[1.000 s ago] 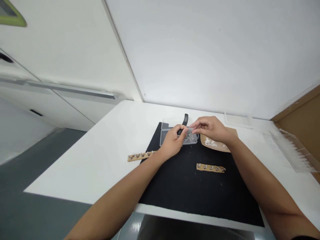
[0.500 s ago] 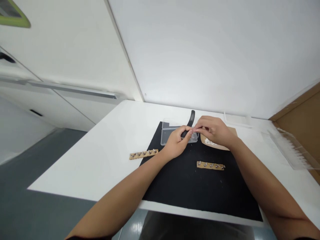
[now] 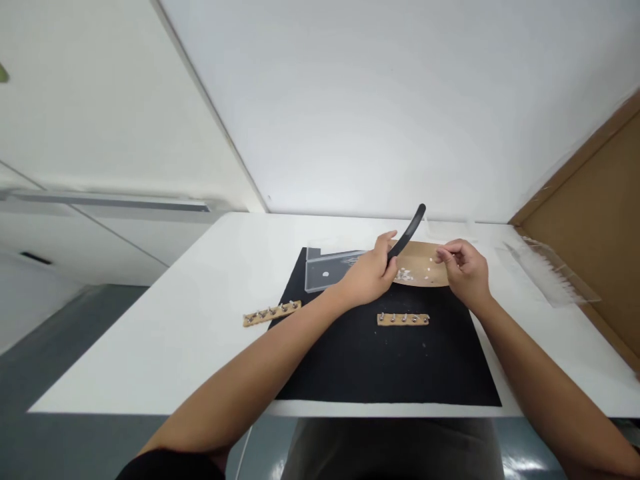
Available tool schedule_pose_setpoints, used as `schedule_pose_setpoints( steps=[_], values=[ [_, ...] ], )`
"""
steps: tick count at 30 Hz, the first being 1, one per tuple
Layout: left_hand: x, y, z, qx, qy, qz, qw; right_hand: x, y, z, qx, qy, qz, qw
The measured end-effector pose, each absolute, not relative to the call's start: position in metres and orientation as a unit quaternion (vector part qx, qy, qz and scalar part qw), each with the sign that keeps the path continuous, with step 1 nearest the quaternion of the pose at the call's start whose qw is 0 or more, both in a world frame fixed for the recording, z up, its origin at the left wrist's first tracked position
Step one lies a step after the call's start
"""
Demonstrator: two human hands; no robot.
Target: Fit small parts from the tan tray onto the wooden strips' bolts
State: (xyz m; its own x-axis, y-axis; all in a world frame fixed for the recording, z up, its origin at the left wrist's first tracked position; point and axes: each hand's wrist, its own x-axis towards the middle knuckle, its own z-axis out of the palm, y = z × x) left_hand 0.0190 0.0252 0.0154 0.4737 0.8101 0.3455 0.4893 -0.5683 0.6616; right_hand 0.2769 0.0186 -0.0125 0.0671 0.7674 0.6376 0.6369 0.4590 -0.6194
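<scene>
My left hand [image 3: 369, 275] is closed round a black curved handle [image 3: 411, 230], which points up and to the right. Just behind that hand lies a clear plastic case [image 3: 330, 270] with small items inside. My right hand [image 3: 465, 270] pinches something I cannot make out at the right end of a tan tray [image 3: 420, 257]. Small white pieces [image 3: 404, 275] are scattered on this tray. Nearer to me, a tan strip [image 3: 403, 320] bearing several small metal parts rests on the black mat [image 3: 390, 373].
A second tan strip [image 3: 273, 313] lies at the mat's left edge on the white table [image 3: 175, 333]. Clear plastic with white pieces [image 3: 553, 273] is at the right, beside a brown board [image 3: 595, 220]. A white wall stands behind the table.
My hands have come apart: the right one has moved away to the right, over the tray's end. The black handle has swung right with my left hand. The camera view has shifted.
</scene>
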Motion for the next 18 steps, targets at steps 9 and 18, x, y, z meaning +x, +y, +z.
schedule_pose_setpoints(
  steps=[9,18],
  values=[
    [0.028,0.018,-0.004,0.829,0.417,0.305,0.212,0.264,0.014,-0.020,-0.496,-0.704,-0.018,0.508],
    [0.023,0.012,-0.016,0.811,0.425,0.361,0.177,0.254,0.017,-0.029,-0.535,-0.705,-0.073,0.461]
  ],
)
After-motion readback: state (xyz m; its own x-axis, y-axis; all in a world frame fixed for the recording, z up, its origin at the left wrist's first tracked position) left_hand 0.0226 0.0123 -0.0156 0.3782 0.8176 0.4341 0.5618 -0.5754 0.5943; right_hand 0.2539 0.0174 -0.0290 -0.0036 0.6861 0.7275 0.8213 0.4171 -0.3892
